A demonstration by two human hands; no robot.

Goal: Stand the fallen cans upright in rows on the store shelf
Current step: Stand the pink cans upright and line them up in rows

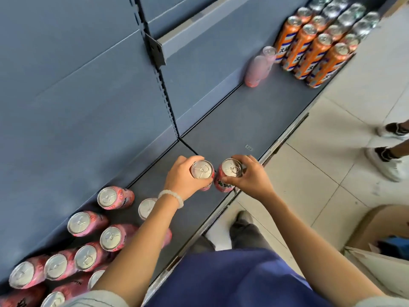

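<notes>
Two pink cans stand upright side by side near the front of the grey shelf point(232, 120). My left hand point(180, 177) grips the left pink can point(201, 169) around its top. My right hand point(251, 177) grips the right pink can point(230, 168) the same way. Several more pink cans point(110, 238) stand upright in a loose group at the lower left, partly hidden by my left forearm. One pink can point(257, 70) stands alone further along the shelf, its outline blurred.
Rows of upright orange cans point(309, 47) and silver cans point(354, 16) fill the far right of the shelf. A cardboard box point(380, 227) sits on the tiled floor at right. Another person's shoes point(385, 161) are on the floor beyond it.
</notes>
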